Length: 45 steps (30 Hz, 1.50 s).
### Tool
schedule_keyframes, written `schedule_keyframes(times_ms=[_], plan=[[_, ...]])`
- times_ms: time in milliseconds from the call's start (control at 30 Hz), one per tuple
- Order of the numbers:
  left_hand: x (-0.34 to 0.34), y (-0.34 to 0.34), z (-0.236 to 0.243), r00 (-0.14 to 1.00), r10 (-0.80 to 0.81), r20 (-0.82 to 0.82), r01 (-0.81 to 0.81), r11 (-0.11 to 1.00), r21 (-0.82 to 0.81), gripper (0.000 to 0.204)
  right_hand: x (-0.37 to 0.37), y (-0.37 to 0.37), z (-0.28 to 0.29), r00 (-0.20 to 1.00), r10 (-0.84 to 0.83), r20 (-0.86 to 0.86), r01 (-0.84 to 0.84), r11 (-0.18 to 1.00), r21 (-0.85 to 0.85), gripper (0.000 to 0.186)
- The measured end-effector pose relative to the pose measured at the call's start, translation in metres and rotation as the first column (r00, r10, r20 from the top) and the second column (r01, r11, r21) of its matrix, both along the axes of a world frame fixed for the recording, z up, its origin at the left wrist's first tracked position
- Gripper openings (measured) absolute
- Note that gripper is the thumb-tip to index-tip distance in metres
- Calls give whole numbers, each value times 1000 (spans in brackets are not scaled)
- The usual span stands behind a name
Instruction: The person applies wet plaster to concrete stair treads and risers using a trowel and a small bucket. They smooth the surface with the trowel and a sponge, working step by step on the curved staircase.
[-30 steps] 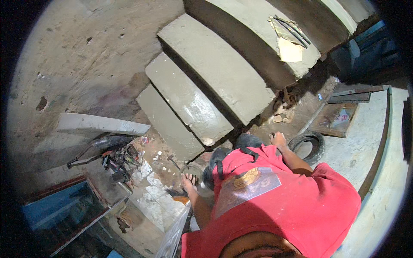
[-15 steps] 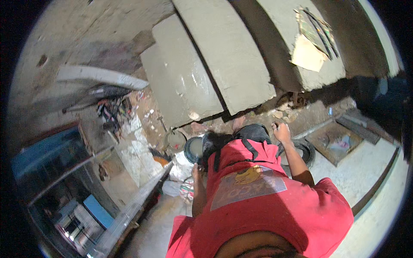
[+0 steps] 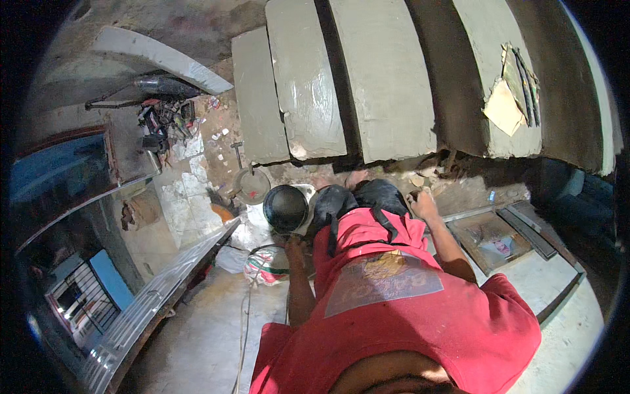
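My left hand is at the near rim of a round black bucket, its fingers curled at the edge. The bucket's mouth faces up toward me and its inside is dark. Beside it stands a round grey pail. My right hand is out beyond my right knee, fingers curled together; whatever they hold is too small to name. Ahead of my knees rise grey plastered steps, one with a wet shine.
Cardboard and dark strips lie on a step to the right. A wooden frame rests on the right floor. At left are a striped sack, a corrugated metal sheet, a hammer-like tool, a heap of odds and ends and a board.
My view has turned and shifted. The bucket by my left hand looks larger and darker inside, where grey showed before. The dark round rim behind my right forearm no longer shows.
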<state>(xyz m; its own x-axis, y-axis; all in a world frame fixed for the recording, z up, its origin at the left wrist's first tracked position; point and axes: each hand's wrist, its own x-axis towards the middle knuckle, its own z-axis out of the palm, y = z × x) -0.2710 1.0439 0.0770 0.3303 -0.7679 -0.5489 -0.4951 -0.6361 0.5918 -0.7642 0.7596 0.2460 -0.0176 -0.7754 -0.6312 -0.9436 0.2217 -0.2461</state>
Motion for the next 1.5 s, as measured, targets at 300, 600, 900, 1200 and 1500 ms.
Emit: schedule_keyframes(times_ms=[300, 600, 900, 1200, 1500], plan=[[22, 6, -25, 850, 428, -307, -431, 900, 61, 52, 22, 2, 25, 994, -107, 23, 109, 991, -73, 31], [32, -53, 4, 584, 753, -302, -667, 658, 351, 56, 23, -31, 52, 996, -84, 24, 85, 995, -59, 34], [-92, -108, 60, 333, 873, -356, -780, 467, 417, 54, -23, -97, 61, 992, 57, 111, -49, 996, -76, 38], [-209, 16, -14, 453, 864, -217, -850, 493, 187, 49, 7, -120, 57, 827, 521, 210, -539, 841, 37, 39], [-247, 60, 0, -22, 886, -463, -994, 30, 104, 55, 43, -88, 31, 618, 759, 205, -786, 592, 176, 24]])
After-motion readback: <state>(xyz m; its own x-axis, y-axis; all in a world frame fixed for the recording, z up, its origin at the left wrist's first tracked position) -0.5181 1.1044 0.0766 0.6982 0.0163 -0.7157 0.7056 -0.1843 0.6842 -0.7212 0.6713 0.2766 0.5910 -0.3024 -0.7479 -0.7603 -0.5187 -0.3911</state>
